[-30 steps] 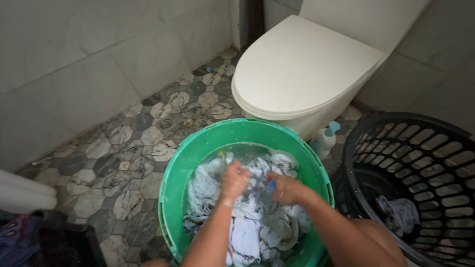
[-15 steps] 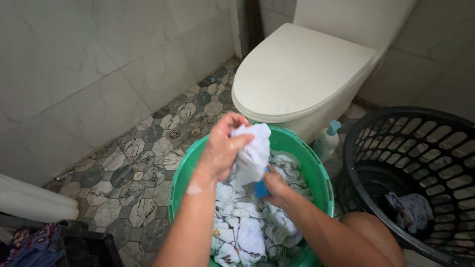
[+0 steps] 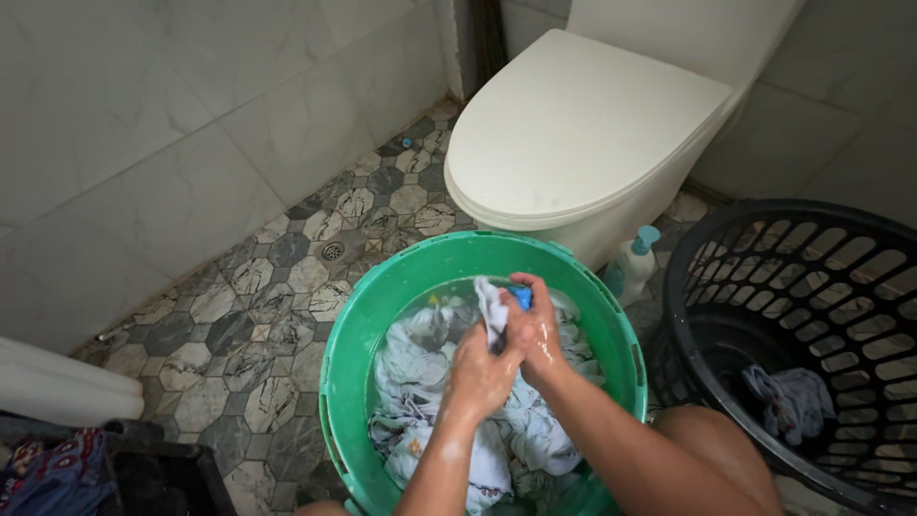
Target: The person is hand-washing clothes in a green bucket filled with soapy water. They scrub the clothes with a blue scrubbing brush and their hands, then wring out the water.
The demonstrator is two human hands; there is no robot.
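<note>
Both hands, left point(image 3: 482, 373) and right point(image 3: 535, 334), apparently clenched on wet cloth point(image 3: 492, 311); green basin point(image 3: 382, 296) beneath

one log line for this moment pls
left hand + right hand: gripping white cloth | over green basin of soaking laundry | black basket to the right

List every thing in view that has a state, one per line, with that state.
Toilet lid: shut.
Green tub: holds water and wet clothes.
Cloth: wet, gripped by both hands.
Left hand: closed on cloth.
Right hand: closed on cloth.
Black basket: nearly empty, one garment inside.
Bottle: upright, capped.
</note>
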